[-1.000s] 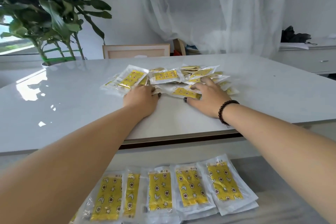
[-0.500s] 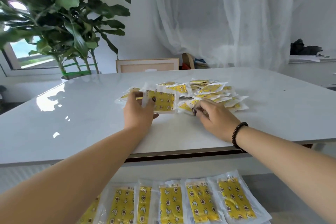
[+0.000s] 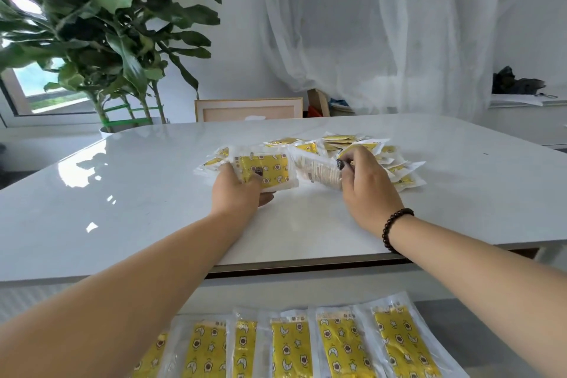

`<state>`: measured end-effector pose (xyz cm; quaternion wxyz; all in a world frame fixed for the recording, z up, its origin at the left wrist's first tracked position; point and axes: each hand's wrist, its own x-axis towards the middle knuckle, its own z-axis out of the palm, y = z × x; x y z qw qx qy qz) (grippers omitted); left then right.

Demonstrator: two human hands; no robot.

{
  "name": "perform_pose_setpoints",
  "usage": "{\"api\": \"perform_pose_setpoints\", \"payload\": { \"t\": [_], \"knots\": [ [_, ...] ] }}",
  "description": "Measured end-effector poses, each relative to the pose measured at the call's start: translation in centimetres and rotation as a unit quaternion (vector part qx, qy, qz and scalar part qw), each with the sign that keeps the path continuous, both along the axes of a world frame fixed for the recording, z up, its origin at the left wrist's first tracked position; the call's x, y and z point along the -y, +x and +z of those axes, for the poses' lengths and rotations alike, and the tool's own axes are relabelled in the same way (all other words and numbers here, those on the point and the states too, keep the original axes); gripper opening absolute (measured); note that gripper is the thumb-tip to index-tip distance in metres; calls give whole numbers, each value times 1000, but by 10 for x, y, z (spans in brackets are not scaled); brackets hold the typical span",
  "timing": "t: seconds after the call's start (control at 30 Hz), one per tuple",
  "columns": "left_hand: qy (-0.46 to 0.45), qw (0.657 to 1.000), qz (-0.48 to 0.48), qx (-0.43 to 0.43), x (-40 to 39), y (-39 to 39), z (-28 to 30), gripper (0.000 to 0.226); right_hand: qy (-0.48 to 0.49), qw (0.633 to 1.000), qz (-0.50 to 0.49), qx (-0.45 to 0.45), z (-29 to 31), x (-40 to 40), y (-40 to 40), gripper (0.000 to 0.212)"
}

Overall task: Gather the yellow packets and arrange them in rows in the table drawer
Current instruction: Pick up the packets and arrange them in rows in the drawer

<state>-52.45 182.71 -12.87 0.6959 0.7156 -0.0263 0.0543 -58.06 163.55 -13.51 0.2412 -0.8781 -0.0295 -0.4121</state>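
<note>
A loose pile of yellow packets (image 3: 383, 156) lies on the white table (image 3: 153, 209). My left hand (image 3: 241, 190) grips a yellow packet (image 3: 270, 170) with star and moon prints, lifted face toward me. Beside it, my right hand (image 3: 366, 184) pinches a second packet (image 3: 319, 170) turned to its pale printed back. Below the table's front edge the open drawer (image 3: 478, 331) holds a row of several yellow packets (image 3: 340, 347), lying side by side lengthwise.
A large potted plant (image 3: 101, 40) stands behind the table's left corner. A framed board (image 3: 248, 109) leans behind the far edge, before a white curtain (image 3: 383, 24). A side counter (image 3: 521, 113) with a dark object is at the right.
My right hand has lifted a packet out of the pile and holds it by my left hand's packet. The camera has tilted up slightly.
</note>
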Motion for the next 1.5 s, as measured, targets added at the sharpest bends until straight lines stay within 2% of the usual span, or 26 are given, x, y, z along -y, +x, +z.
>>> {"api": "perform_pose_setpoints", "payload": {
  "t": [0.1,0.17,0.23,0.27,0.37,0.43,0.57,0.67,0.77,0.93,1.03,1.1,1.23,1.4,1.5],
  "knots": [
    [31,999,-22,10,2,-4,2,30,141,987,46,-60,5,-3,-2,10],
    [65,997,-32,18,2,-8,4,49,216,968,73,-109,5,-3,0,22],
    [167,985,-31,39,1,-9,3,70,231,959,76,-141,2,1,6,37],
    [210,976,-28,49,1,-8,2,81,234,957,71,-157,0,3,9,37],
    [237,969,-39,58,-1,-7,1,93,220,959,25,-179,-3,7,14,22],
    [236,968,-54,63,-1,-9,1,92,241,954,15,-178,-3,8,15,27],
    [202,969,-106,99,0,-13,3,68,256,941,-6,-222,-1,5,21,61],
    [141,978,-133,77,-1,-13,3,55,252,929,-12,-271,2,3,30,86],
    [81,982,-157,68,-3,-10,3,44,264,919,4,-292,5,5,37,97],
    [-55,985,-166,6,-9,-2,3,29,268,915,33,-299,7,6,34,100],
    [-103,982,-161,-8,-9,1,3,27,233,929,39,-286,4,-1,28,73],
    [-87,982,-168,-2,-8,0,2,28,212,939,49,-266,-2,-6,28,63],
    [22,980,-193,45,-2,-2,-2,30,217,941,92,-243,-6,-13,28,45],
    [147,951,-248,108,0,-4,-6,40,208,942,97,-244,-8,-12,31,53],
    [121,954,-262,78,0,-5,-4,43,176,946,81,-259,-8,-14,30,64]
  ]
}}
